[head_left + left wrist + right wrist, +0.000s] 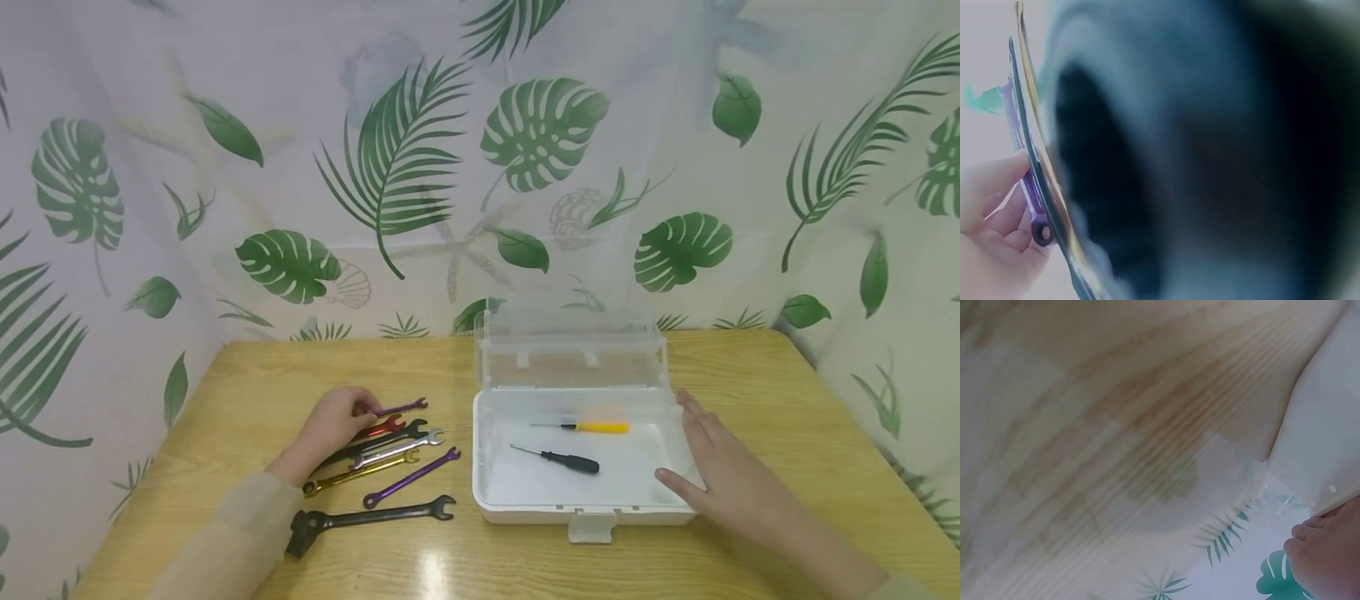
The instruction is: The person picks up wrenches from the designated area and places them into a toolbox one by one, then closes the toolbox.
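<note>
My left hand (341, 421) pinches a small purple wrench (401, 408) at the far end of a row of wrenches. In the left wrist view its fingers and thumb close on this purple wrench (1036, 206), beside other wrenches. Nearer in the row lie a red wrench (384, 427), a black one (375, 442), a silver one (397, 451), a gold one (363, 473) and a longer purple one (412, 477). With fingers extended, my right hand (723, 475) rests against the right side of the white toolbox (517, 515), thumb over its rim.
Inside the toolbox lie a yellow screwdriver (603, 428) and a black screwdriver (573, 462). Its clear lid (570, 358) is raised at the back. A large black wrench (382, 516) lies at the front left. Leaf-print cloth (420, 208) hangs behind the wooden table (780, 392).
</note>
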A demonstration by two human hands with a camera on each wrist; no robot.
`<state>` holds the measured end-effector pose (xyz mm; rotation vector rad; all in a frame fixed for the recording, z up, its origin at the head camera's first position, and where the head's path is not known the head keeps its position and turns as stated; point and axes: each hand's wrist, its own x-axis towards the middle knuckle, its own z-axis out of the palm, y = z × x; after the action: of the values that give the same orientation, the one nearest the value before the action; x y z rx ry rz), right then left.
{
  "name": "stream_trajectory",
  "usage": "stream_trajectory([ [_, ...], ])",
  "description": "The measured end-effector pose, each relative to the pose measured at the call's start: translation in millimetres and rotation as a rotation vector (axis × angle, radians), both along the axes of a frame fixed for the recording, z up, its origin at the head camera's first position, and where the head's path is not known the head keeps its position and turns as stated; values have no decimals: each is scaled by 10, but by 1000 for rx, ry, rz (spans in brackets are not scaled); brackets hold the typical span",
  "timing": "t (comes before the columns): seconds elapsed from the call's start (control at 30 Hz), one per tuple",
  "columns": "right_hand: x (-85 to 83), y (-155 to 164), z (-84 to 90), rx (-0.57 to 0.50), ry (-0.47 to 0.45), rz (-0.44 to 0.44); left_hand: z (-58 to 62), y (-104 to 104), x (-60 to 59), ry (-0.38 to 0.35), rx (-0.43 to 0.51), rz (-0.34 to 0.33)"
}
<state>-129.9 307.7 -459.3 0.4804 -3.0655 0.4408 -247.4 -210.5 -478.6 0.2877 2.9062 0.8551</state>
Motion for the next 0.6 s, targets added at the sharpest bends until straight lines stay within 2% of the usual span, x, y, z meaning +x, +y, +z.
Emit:
stream_trajectory([
  [0.33, 9, -11, 7, -1, -3, -4, 28, 33, 35, 13, 4, 27],
  [0.6, -3, -19, 19, 16, -32, -25, 191, 117, 15, 82, 28, 66],
])
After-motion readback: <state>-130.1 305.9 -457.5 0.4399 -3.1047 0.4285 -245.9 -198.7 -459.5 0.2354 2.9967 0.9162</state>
